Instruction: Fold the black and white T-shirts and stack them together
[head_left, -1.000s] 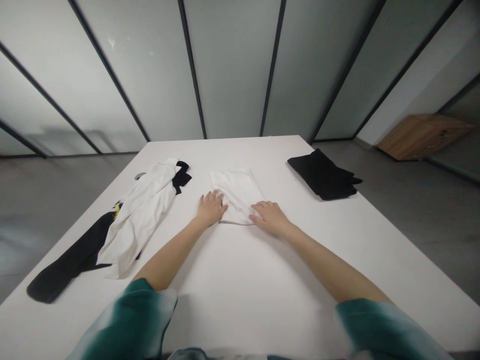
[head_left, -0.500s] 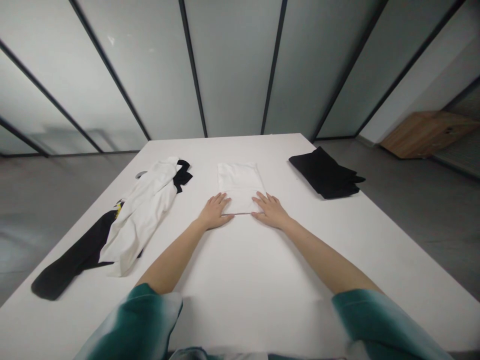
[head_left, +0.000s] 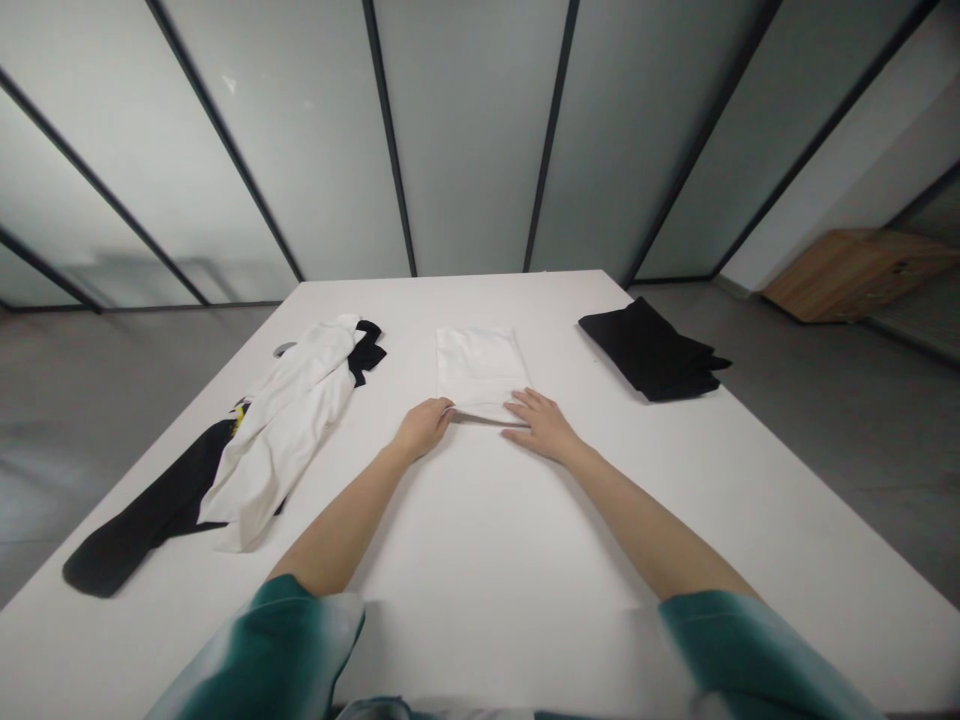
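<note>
A white folded garment [head_left: 482, 362] lies flat as a neat rectangle at the middle of the table; its exact kind is hidden by the folds. My left hand [head_left: 425, 425] grips its near left corner, fingers closed, and that corner is raised slightly off the table. Under the lifted near edge a dark gap shows. My right hand [head_left: 544, 423] rests on the near right corner with its fingers spread.
On the left of the white table [head_left: 480, 560] lies a loose white garment [head_left: 281, 425] over black clothing [head_left: 161, 500] with a yellow detail. A folded black garment [head_left: 651, 350] sits near the right edge. Frosted glass panels [head_left: 472, 140] stand behind.
My left hand has gone from lying flat with spread fingers to gripping the garment's near left corner, which has risen a little. My right hand stays in nearly the same place.
</note>
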